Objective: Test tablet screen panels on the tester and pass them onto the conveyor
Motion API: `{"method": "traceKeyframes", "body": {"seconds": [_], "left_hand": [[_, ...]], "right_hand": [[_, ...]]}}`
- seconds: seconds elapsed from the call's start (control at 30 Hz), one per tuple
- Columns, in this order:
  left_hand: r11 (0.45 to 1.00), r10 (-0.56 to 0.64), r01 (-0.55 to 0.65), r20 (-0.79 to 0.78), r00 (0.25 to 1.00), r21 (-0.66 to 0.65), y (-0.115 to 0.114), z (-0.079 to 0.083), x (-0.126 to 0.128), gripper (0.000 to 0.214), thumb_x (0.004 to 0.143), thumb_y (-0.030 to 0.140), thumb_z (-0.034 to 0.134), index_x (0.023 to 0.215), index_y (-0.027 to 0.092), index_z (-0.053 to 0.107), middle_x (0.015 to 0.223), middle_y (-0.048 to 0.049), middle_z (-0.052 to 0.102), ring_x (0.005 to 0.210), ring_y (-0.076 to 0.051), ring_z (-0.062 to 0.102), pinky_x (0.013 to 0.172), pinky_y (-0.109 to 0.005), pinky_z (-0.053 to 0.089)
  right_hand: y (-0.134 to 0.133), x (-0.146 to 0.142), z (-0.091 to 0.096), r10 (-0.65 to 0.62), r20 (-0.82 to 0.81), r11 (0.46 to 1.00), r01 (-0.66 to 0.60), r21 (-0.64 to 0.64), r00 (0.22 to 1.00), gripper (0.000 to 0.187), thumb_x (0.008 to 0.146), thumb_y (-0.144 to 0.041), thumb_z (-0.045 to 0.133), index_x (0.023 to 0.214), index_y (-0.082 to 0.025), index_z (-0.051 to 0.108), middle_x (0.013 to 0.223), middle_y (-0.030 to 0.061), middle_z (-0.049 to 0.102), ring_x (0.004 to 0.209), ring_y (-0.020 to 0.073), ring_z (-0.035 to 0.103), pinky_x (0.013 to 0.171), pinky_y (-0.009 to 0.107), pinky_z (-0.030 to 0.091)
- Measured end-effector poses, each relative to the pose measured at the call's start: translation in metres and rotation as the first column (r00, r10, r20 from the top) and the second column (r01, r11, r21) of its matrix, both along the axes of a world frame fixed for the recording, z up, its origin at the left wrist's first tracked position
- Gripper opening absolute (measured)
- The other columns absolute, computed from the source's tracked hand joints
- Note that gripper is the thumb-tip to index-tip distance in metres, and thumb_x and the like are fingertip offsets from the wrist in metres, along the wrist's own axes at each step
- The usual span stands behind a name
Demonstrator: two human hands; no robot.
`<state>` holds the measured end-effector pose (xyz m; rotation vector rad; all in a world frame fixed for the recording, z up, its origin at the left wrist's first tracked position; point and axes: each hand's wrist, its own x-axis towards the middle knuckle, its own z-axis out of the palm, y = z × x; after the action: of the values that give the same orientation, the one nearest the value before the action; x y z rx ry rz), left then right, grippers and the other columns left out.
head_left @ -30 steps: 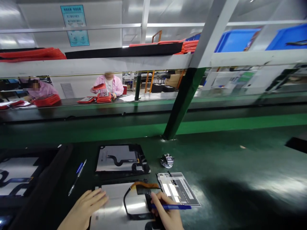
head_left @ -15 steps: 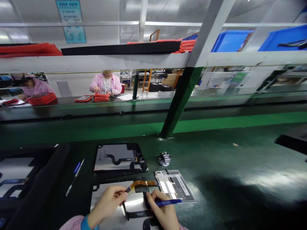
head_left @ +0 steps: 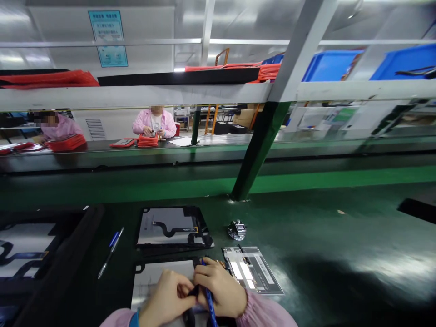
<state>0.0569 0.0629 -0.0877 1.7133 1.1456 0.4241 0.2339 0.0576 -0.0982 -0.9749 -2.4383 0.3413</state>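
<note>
My left hand (head_left: pixel 170 295) is closed in a pinch on a dark strip, seemingly the black flex cable (head_left: pixel 194 291) of the display panel beneath. Close against it, my right hand (head_left: pixel 220 287) grips a blue pen-shaped tool (head_left: pixel 209 299), which slants down toward me. Both hands work over the panel's silver back (head_left: pixel 146 279) and cover much of it. A smaller panel with white patches (head_left: pixel 260 270) lies to the right, its left edge near my right hand. The orange ribbon is mostly hidden by my fingers.
Beyond my hands lies another display panel (head_left: pixel 170 215). A silver tally counter (head_left: pixel 237 230) stands right of it. On the left are a pen (head_left: pixel 111 252) and a black tray (head_left: pixel 73 254) holding panels. A green post (head_left: pixel 255 159) rises behind; people sit across the bench.
My hands have come together. The right hand has turned, swinging the blue tool from pointing right to slanting toward me. The orange ribbon, held up before by my left hand, is now mostly covered.
</note>
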Motion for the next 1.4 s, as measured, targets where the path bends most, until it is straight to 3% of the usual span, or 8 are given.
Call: {"method": "traceKeyframes", "body": {"seconds": [0.27, 0.47, 0.6, 0.73, 0.87, 1.03, 1.2, 1.4], "left_hand": [[1.0, 0.023, -0.023, -0.008, 1.0, -0.006, -0.002, 0.001, 0.001, 0.006, 0.062, 0.016, 0.064, 0.059, 0.013, 0.068, 0.053, 0.0019, 0.055, 0.052, -0.012, 0.046, 0.051, -0.024, 0.031], [0.998, 0.064, -0.063, -0.079, 0.995, 0.022, -0.009, -0.003, -0.022, 0.013, 0.069, 0.028, 0.068, 0.074, 0.016, 0.068, 0.073, -0.0039, 0.064, 0.074, -0.02, 0.056, 0.068, -0.028, 0.041], [0.995, 0.101, -0.101, -0.005, 0.995, -0.017, -0.013, -0.014, -0.033, 0.012, 0.072, 0.027, 0.064, 0.073, 0.016, 0.062, 0.075, -0.0039, 0.062, 0.075, -0.019, 0.056, 0.073, -0.028, 0.043], [0.989, 0.139, -0.136, 0.044, 0.989, -0.067, -0.013, -0.017, -0.028, 0.015, 0.069, 0.028, 0.065, 0.074, 0.014, 0.063, 0.073, -0.0031, 0.062, 0.072, -0.018, 0.056, 0.071, -0.028, 0.043], [0.98, 0.191, -0.19, 0.003, 0.982, -0.059, -0.012, -0.011, -0.015, 0.014, 0.064, 0.026, 0.067, 0.073, 0.015, 0.065, 0.068, -0.0008, 0.061, 0.069, -0.017, 0.056, 0.067, -0.027, 0.042], [0.985, 0.17, -0.17, 0.004, 0.985, -0.042, -0.013, -0.006, -0.004, 0.007, 0.061, 0.02, 0.065, 0.066, 0.014, 0.067, 0.058, 0.0006, 0.059, 0.06, -0.015, 0.054, 0.059, -0.024, 0.04], [0.981, 0.195, -0.193, -0.067, 0.979, 0.034, -0.013, -0.002, 0.002, 0.009, 0.059, 0.017, 0.064, 0.064, 0.013, 0.07, 0.057, -0.0007, 0.061, 0.058, -0.015, 0.055, 0.057, -0.024, 0.039], [0.984, 0.173, -0.171, -0.032, 0.984, 0.044, -0.011, -0.004, 0.003, 0.009, 0.061, 0.021, 0.064, 0.064, 0.015, 0.069, 0.058, -0.0009, 0.062, 0.059, -0.015, 0.055, 0.057, -0.024, 0.04]], "right_hand": [[0.004, -0.002, -0.008, 0.002, 0.078, 1.0, -0.004, 0.026, 0.997, 0.007, 0.054, -0.019, 0.045, 0.059, -0.022, 0.048, 0.059, -0.0009, 0.056, 0.047, 0.0132, 0.046, 0.059, 0.03, 0.039], [0.015, 0.017, -0.011, -0.07, -0.242, 0.987, 0.032, -0.158, 0.968, 0.017, 0.063, -0.017, 0.041, 0.066, -0.023, 0.056, 0.055, -0.0016, 0.057, 0.049, 0.0138, 0.05, 0.054, 0.025, 0.039], [0.02, 0.026, -0.02, -0.182, -0.387, 0.952, 0.063, -0.299, 0.904, 0.02, 0.076, -0.021, 0.044, 0.068, -0.022, 0.062, 0.058, -0.0008, 0.058, 0.051, 0.0124, 0.051, 0.053, 0.024, 0.04], [0.021, 0.02, -0.019, -0.065, -0.445, 0.942, -0.092, -0.323, 0.893, 0.02, 0.078, -0.023, 0.049, 0.08, -0.017, 0.068, 0.062, 0.0013, 0.06, 0.05, 0.0106, 0.051, 0.051, 0.022, 0.04], [0.017, 0.01, -0.007, 0.072, -0.403, 0.957, -0.177, -0.229, 0.912, 0.021, 0.072, -0.019, 0.049, 0.079, -0.016, 0.068, 0.063, 0.0026, 0.061, 0.055, 0.0123, 0.055, 0.054, 0.023, 0.041], [0.011, 0.001, -0.002, 0.06, -0.157, 0.991, -0.078, -0.111, 0.986, 0.017, 0.057, -0.015, 0.048, 0.069, -0.019, 0.061, 0.061, 0.0007, 0.059, 0.053, 0.0129, 0.051, 0.064, 0.028, 0.04], [0.009, -0.005, -0.003, 0.052, 0.076, 0.985, -0.038, -0.17, 0.996, 0.015, 0.052, -0.02, 0.049, 0.067, -0.02, 0.052, 0.067, 0.0021, 0.058, 0.054, 0.0138, 0.046, 0.067, 0.031, 0.039], [0.011, -0.001, -0.003, 0.074, -0.077, 0.973, -0.089, -0.215, 0.994, 0.017, 0.053, -0.017, 0.048, 0.069, -0.019, 0.055, 0.066, 0.002, 0.058, 0.056, 0.0143, 0.047, 0.066, 0.03, 0.04]]}}
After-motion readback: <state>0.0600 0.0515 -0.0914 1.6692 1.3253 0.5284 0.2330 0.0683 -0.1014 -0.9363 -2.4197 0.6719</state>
